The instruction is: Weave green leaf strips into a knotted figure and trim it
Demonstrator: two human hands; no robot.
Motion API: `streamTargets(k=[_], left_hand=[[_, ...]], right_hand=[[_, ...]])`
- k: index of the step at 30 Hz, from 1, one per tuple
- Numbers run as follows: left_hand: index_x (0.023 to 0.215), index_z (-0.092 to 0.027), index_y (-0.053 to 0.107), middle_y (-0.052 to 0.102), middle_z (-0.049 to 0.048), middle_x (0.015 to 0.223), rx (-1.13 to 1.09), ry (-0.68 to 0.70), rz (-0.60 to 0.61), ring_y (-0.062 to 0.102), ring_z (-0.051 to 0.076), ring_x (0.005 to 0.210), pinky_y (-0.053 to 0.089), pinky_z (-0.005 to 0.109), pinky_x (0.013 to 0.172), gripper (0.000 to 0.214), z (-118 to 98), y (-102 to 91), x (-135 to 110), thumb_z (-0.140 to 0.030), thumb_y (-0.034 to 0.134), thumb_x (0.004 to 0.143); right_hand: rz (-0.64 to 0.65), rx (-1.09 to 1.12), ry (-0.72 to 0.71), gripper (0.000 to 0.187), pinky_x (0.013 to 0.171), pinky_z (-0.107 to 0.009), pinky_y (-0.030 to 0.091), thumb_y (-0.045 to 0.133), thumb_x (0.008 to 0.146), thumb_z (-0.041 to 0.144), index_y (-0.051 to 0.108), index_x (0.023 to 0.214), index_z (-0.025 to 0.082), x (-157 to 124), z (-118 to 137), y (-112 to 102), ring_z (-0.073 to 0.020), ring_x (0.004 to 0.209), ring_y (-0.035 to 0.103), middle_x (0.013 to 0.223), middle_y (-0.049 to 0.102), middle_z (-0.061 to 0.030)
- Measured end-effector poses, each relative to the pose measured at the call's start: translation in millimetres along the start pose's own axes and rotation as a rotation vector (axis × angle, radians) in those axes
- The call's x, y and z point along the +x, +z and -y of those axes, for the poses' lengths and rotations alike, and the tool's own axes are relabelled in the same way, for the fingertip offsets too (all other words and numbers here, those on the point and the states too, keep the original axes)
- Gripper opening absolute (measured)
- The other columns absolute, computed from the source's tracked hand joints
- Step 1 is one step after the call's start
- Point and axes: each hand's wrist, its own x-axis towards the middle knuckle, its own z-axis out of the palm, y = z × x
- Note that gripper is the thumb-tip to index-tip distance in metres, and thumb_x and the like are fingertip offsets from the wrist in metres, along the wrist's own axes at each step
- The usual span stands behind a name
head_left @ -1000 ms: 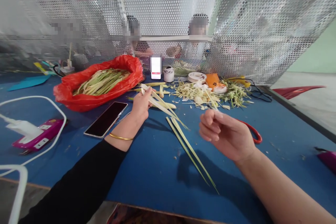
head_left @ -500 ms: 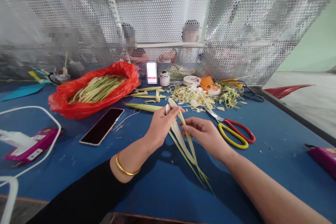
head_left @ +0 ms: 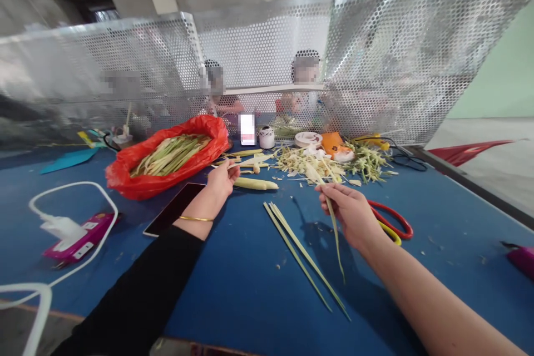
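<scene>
My right hand pinches a long pale-green leaf strip, its narrow end hanging down over the table and its broad end pointing up and away. Over by the red bag, my left hand has its fingers closed on a broad pale leaf that sticks out to the right. Just right of that hand lies a smooth pale-green stalk. Several thin green leaf strips rest on the blue table between my hands. Scissors with red and yellow handles are partly hidden behind my right hand.
A red plastic bag holds many leaf strips. A dark phone lies under my left forearm. Leaf scraps, a tape roll and a small jar stand farther back. A purple power strip sits left. People are behind the perforated screen.
My hands have moved apart: the left away toward the stalk and bag, the right slightly right with one leaf strip. The thin strips now lie loose on the table.
</scene>
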Motion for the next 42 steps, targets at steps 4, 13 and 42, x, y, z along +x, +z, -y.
streamTargets(k=[4, 13, 42], left_hand=[[0.122, -0.016, 0.055, 0.058, 0.0100, 0.122, 0.174, 0.044, -0.009, 0.060, 0.023, 0.103, 0.052, 0.044, 0.085, 0.036, 0, 0.2, 21, -0.034, 0.057, 0.091], [0.124, -0.025, 0.058, 0.058, 0.0059, 0.131, 0.731, 0.436, 0.133, 0.054, 0.027, 0.120, 0.044, 0.034, 0.095, 0.061, -4, -12.2, 8, -0.008, 0.072, 0.068], [0.087, -0.010, 0.066, 0.063, 0.0010, 0.062, -0.179, -0.236, 0.471, 0.061, 0.008, 0.052, 0.055, 0.019, 0.058, 0.017, 2, 18.0, -108, -0.013, 0.050, 0.092]], right_hand=[[0.012, -0.040, 0.008, 0.029, 0.050, -0.022, 0.041, 0.078, 0.058, 0.040, 0.070, 0.069, 0.015, 0, -3, 3, -0.0085, 0.048, 0.051, 0.055, 0.060, 0.0015], [0.015, -0.074, 0.005, 0.026, 0.052, -0.023, 0.039, 0.076, 0.059, 0.040, 0.069, 0.067, 0.016, 0, 1, 4, -0.0090, 0.049, 0.050, 0.054, 0.059, 0.0024], [0.716, -0.101, 0.288, 0.031, 0.050, -0.021, 0.044, 0.075, 0.070, 0.043, 0.069, 0.076, 0.013, -30, -1, 15, -0.0088, 0.048, 0.059, 0.065, 0.069, -0.0029]])
